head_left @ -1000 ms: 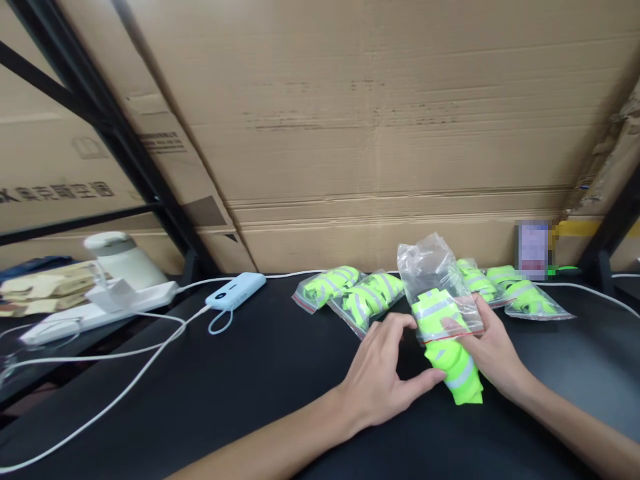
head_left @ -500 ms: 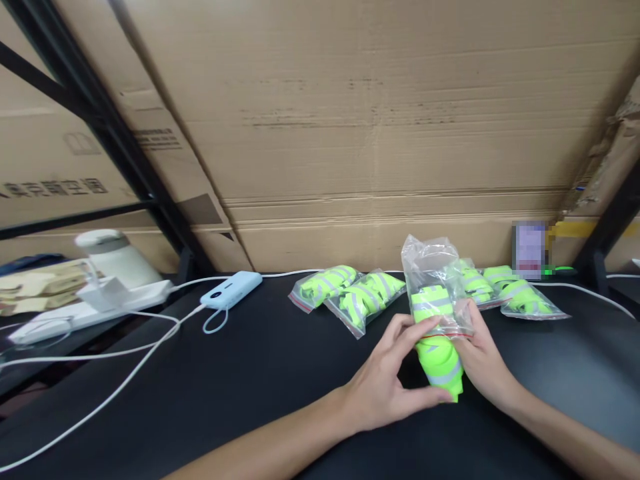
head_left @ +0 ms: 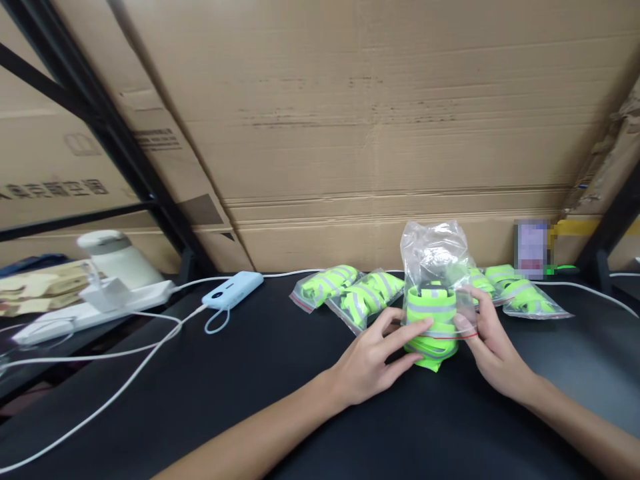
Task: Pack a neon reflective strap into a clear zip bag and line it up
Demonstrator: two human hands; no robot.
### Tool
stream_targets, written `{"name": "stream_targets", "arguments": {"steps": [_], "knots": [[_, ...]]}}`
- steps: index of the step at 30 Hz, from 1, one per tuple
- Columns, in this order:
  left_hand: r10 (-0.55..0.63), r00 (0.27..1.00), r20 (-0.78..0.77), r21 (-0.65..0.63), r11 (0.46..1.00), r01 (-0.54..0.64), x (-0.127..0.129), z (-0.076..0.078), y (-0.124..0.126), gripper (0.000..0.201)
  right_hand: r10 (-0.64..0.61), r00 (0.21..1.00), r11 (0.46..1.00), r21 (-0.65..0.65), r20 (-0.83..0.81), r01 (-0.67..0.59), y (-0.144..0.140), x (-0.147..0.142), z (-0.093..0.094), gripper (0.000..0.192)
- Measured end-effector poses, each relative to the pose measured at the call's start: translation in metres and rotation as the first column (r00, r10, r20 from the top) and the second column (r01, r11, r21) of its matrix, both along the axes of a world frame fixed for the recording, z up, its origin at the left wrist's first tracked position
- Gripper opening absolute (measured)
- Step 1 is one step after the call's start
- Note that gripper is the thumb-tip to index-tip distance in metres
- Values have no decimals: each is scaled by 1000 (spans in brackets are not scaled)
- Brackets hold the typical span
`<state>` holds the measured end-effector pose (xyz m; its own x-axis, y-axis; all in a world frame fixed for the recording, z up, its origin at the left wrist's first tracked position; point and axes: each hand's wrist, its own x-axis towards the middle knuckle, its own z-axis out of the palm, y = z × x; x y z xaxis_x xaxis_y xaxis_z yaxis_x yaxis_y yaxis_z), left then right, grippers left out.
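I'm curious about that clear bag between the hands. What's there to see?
The clear bag looks like thin, glossy plastic, crinkled toward its far end, with a red line along its open near edge. A rolled yellow-green strap is partly inside, its near end sticking out. The left hand holds bag and strap at the left; the right hand pinches the bag's near right corner, over the black tabletop.

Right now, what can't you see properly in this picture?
All in the head view:
Green bundle: its far side is hidden by its front.
Bagged bundle behind: partly veiled by the clear bag.
Carton lettering: cut off by the left edge.
Small screen: blurred into blocks.
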<state>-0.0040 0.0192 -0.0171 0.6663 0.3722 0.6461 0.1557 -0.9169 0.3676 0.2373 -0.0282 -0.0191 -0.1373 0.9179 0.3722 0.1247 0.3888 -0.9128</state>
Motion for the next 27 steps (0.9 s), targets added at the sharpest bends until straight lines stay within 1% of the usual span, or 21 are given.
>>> {"name": "stream_targets", "arguments": {"steps": [1, 3, 6, 8, 10, 12, 14, 16, 18, 20, 23, 25, 26, 27], "knots": [[-3, 1000, -6, 15, 1000, 3, 0, 0, 0, 63, 6, 1000, 1000, -2, 15, -6, 0, 2, 0, 49], [-11, 1000, -17, 32, 999, 11, -1, -1, 1, 61, -12, 995, 1000, 16, 99, 10, 0, 6, -1, 56], [-16, 999, -38, 64, 998, 19, -1, -2, 1, 59, -11, 974, 997, 76, 227, -6, 2, 14, -3, 55], [-15, 999, -50, 92, 996, 19, -1, -2, 2, 58, 5, 965, 994, 105, 262, -33, 2, 19, -4, 56], [-19, 999, -51, 99, 995, 24, -2, -3, 2, 58, -1, 954, 994, 101, 299, -31, 3, 21, -5, 61], [-32, 999, -39, 81, 996, 35, -2, -3, 3, 56, -26, 925, 996, 91, 379, -10, 3, 22, -7, 65], [-43, 999, -27, 62, 997, 45, -3, -4, 4, 53, -51, 873, 995, 100, 485, 3, 3, 22, -8, 61], [-40, 999, -26, 54, 998, 41, -3, -4, 4, 49, -67, 818, 991, 130, 571, -10, 4, 24, -6, 50], [-17, 999, -34, 50, 999, 19, -3, -5, 4, 44, -67, 786, 985, 166, 614, -46, 4, 27, -1, 39], [3, 999, -37, 37, 999, -2, -2, -5, 3, 37, -62, 782, 978, 195, 620, -77, 2, 31, 3, 42], [20, 999, -36, 14, 1000, -19, -2, -6, 3, 30, -39, 801, 982, 172, 598, -81, -1, 36, 4, 65], [32, 999, -39, 11, 999, -31, -2, -7, 3, 29, -11, 838, 988, 136, 546, -76, -2, 34, 2, 80], [35, 999, -40, 11, 999, -34, -2, -7, 3, 30, 3, 868, 990, 121, 497, -72, -2, 32, 1, 84], [34, 999, -39, 13, 999, -33, -2, -7, 3, 30, 11, 900, 993, 103, 436, -62, -2, 29, -1, 84]]}}
